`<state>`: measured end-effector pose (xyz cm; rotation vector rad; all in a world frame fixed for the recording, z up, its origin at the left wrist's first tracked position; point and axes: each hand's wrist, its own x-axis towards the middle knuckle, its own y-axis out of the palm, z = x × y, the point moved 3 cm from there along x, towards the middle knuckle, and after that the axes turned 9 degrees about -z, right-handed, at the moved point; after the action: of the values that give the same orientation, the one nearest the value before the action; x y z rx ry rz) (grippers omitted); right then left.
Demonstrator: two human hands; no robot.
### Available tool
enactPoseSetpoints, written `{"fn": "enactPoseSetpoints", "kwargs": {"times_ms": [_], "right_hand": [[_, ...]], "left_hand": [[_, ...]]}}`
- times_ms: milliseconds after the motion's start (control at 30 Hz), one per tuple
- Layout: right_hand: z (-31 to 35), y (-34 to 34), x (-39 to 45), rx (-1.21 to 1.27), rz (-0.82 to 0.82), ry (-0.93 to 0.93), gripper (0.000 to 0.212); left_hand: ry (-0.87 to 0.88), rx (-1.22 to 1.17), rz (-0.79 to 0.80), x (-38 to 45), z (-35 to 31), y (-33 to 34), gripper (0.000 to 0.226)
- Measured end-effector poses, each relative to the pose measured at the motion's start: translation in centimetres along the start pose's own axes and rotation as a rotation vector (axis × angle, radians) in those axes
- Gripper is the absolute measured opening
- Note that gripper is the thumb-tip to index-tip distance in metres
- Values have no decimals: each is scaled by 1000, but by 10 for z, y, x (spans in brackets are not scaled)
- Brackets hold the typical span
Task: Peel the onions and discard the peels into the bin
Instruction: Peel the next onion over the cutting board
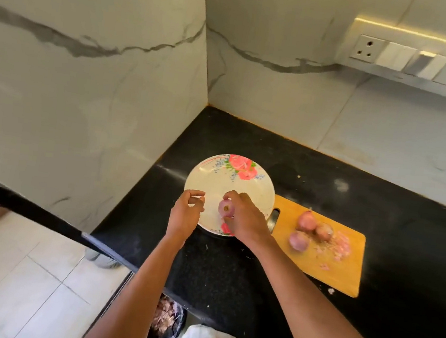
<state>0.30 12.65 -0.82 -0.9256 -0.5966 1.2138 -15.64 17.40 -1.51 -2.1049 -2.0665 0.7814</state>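
Note:
My right hand (243,218) grips a peeled pale purple onion (225,208) just above the near part of a white flowered plate (215,177). My left hand (186,212) hovers at the plate's left rim, a little apart from the onion. Its fingers are loosely curled with nothing visible in them. Three unpeeled reddish onions (310,231) lie on a wooden cutting board (344,272) to the right, beside scattered peel scraps (340,248). A bin (164,327) with a black liner holds peels on the floor below the counter edge.
The black counter (230,277) runs into a corner of marble-look walls on the left and behind. A switch and socket panel (417,64) sits on the back wall. Pale floor tiles (16,283) lie at lower left.

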Motion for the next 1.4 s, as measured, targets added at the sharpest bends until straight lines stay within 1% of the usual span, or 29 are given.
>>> {"fn": "enactPoseSetpoints", "kwargs": {"times_ms": [100,333,533,667,833,967,1067,1100,1167,1267,1400], "right_hand": [[-1,8,7,10,8,43,56],[-8,7,4,53,5,61,56],[-17,6,-5,154,-30,120,57],[-25,-7,-15,241,-112,180,56],[-61,-38,-33,237,-280,287,52],[-99,-58,-65,129,-392,356,44],[-115,-52,-89,33,-377,385,50],[-118,-49,-94,54,-372,403,51],[-122,-43,-101,165,-394,425,48],[-128,-44,-107,291,-464,457,41],[-128,-61,-107,413,-539,460,46]], "left_hand": [[-11,9,34,6,1,4,17],[10,74,128,10,1,26,12],[33,104,160,7,0,33,20],[109,90,128,0,-11,35,19],[317,112,139,-19,-38,56,19],[373,116,288,-45,-54,92,18],[371,77,428,-64,-51,119,15],[374,89,465,-70,-49,128,15],[365,114,513,-79,-45,141,16],[284,107,536,-88,-41,155,15],[163,85,572,-90,-41,161,13]]}}
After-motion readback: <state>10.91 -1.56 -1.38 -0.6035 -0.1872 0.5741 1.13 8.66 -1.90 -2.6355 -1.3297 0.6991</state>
